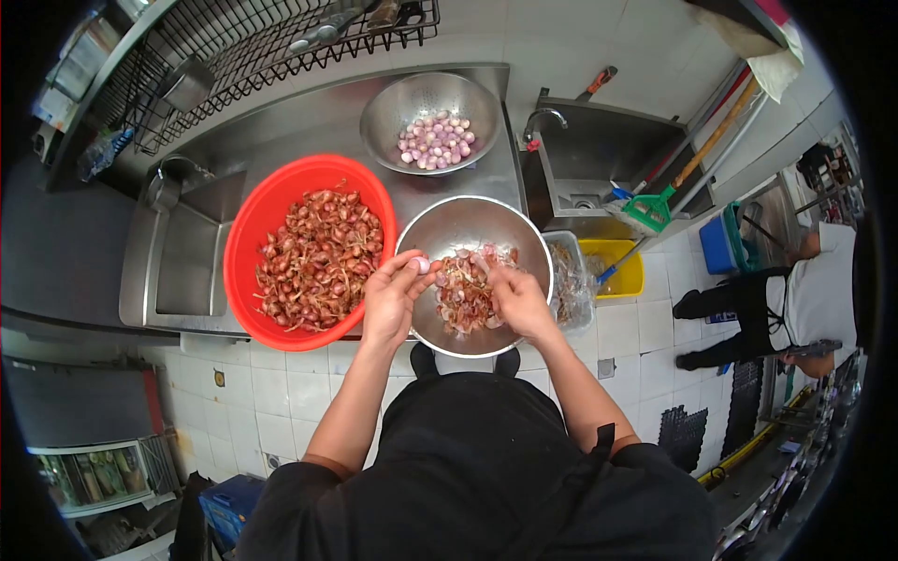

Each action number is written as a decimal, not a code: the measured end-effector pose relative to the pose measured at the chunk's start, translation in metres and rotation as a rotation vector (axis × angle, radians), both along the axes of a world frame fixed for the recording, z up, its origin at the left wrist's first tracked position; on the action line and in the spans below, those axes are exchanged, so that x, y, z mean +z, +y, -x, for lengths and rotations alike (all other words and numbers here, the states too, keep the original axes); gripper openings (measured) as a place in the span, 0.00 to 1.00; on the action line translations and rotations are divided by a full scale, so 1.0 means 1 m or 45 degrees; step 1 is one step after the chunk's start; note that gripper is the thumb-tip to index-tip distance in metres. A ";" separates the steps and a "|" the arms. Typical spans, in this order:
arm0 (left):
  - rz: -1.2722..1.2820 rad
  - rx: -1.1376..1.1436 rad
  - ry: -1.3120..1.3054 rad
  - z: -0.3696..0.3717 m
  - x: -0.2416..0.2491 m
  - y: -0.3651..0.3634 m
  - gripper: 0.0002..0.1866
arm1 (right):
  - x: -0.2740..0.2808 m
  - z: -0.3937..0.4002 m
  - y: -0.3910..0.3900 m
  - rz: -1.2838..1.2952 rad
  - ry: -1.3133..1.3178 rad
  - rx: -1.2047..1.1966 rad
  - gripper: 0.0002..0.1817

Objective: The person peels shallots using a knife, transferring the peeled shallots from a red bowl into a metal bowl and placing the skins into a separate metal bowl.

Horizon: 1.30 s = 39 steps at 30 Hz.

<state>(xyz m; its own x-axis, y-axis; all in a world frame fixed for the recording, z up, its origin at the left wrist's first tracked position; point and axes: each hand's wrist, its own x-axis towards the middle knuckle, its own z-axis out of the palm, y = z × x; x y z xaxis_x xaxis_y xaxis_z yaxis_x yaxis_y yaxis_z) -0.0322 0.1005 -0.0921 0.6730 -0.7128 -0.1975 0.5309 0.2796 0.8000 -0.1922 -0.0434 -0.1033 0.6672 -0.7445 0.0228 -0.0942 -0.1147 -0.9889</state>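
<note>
Between the thumb and fingers of my left hand is a peeled shallot, held at the left rim of a steel bowl. Reddish shallot skins lie inside that bowl. My right hand is over the bowl's right side, fingers closed and pointing down at the skins; what they pinch, if anything, is blurred. To the left stands a red basin heaped with unpeeled shallots. Behind the bowl, a steel colander holds peeled shallots.
A steel counter with a small sink runs along the wall under a wire rack. On the right are another sink, a yellow tub, a green broom and another person.
</note>
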 end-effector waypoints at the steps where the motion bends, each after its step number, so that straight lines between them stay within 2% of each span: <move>1: -0.116 0.025 -0.135 -0.005 -0.005 -0.007 0.13 | -0.004 0.003 -0.005 0.072 0.208 0.111 0.17; 2: -0.231 0.055 -0.272 -0.011 -0.008 -0.016 0.13 | -0.004 0.004 -0.009 0.147 0.414 0.223 0.18; 3: -0.224 0.168 -0.482 -0.019 -0.001 -0.029 0.12 | -0.003 0.004 -0.010 0.156 0.406 0.229 0.18; 5: -0.061 0.396 -0.774 -0.034 0.027 -0.062 0.12 | 0.000 0.008 -0.006 -0.035 0.471 0.148 0.17; 7: 0.045 0.558 -1.299 -0.069 0.037 -0.097 0.15 | 0.008 0.009 -0.001 -0.119 0.361 0.135 0.17; 8: -0.161 0.514 -1.475 -0.090 0.036 -0.112 0.19 | 0.009 0.007 0.003 -0.212 0.246 0.118 0.17; 9: -0.387 0.470 -1.645 -0.110 0.029 -0.120 0.22 | -0.002 0.007 0.003 0.125 0.097 0.098 0.17; 10: -0.633 0.485 -1.681 -0.120 0.013 -0.129 0.25 | -0.004 0.009 -0.003 0.190 0.291 0.144 0.17; 12: -0.991 0.214 -1.456 -0.113 0.015 -0.118 0.25 | 0.023 0.008 -0.005 0.163 0.662 0.215 0.16; 14: -0.692 0.345 -1.600 -0.108 -0.007 -0.100 0.23 | 0.009 0.015 -0.011 0.132 0.639 0.219 0.16; 15: -0.757 0.219 -1.392 -0.104 -0.004 -0.085 0.19 | 0.002 0.016 -0.011 0.082 0.633 0.187 0.17; 16: -0.771 0.218 -1.384 -0.111 -0.013 -0.072 0.19 | -0.002 0.015 -0.006 0.073 0.639 0.197 0.17; 18: -1.108 0.187 -1.507 -0.131 -0.045 -0.041 0.17 | -0.007 0.017 0.000 0.275 0.245 0.056 0.16; 19: -1.378 0.040 -1.502 -0.146 -0.057 -0.026 0.17 | -0.006 0.017 -0.001 0.271 0.252 0.053 0.16; 20: -1.644 -0.115 -1.487 -0.160 -0.067 -0.011 0.16 | -0.002 0.016 -0.003 0.206 0.448 0.141 0.17; 22: -1.819 -0.464 -1.537 -0.171 -0.078 0.015 0.14 | 0.008 0.012 -0.009 0.074 0.833 0.322 0.20; 26: -1.750 -0.450 -1.665 -0.171 -0.087 0.029 0.14 | 0.018 0.000 -0.004 -0.078 0.918 0.440 0.19; 28: -1.627 -0.259 -1.594 -0.169 -0.080 0.026 0.15 | 0.003 -0.003 0.007 0.129 0.391 0.155 0.17; 29: -1.619 -0.264 -1.602 -0.171 -0.079 0.025 0.15 | 0.000 -0.004 0.008 0.130 0.389 0.144 0.17; 31: -1.432 0.093 -1.541 -0.172 -0.075 0.031 0.16 | 0.007 -0.008 0.013 0.400 0.056 0.121 0.20; 32: -1.309 0.211 -1.558 -0.171 -0.074 0.036 0.15 | 0.001 -0.005 0.010 0.401 0.058 0.111 0.20; 34: -1.063 0.252 -1.071 -0.148 -0.033 0.035 0.16 | -0.016 0.000 0.002 0.128 0.138 0.364 0.28; 35: -1.064 0.246 -1.074 -0.148 -0.038 0.038 0.16 | -0.018 0.002 -0.001 0.317 0.267 0.404 0.26; 36: -0.641 0.198 -0.687 -0.147 -0.040 0.041 0.18 | -0.023 0.003 0.000 0.312 0.265 0.399 0.26; 37: -0.220 0.145 -0.297 -0.146 -0.042 0.044 0.19 | -0.032 0.002 0.000 0.096 0.310 0.370 0.24; 38: -0.218 0.137 -0.299 -0.141 -0.045 0.046 0.19 | -0.037 0.002 -0.001 -0.116 0.354 0.337 0.24; 39: -0.088 0.103 -0.217 -0.127 -0.033 0.044 0.18 | -0.029 0.003 0.000 -0.110 0.353 0.326 0.24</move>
<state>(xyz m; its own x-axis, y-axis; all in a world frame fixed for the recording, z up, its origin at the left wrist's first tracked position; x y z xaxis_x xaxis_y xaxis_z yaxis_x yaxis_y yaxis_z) 0.0951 0.1444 -0.1247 0.7555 -0.6436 -0.1224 0.3643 0.2575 0.8950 -0.1949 -0.0434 -0.1320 0.8039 -0.5440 -0.2404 -0.3385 -0.0862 -0.9370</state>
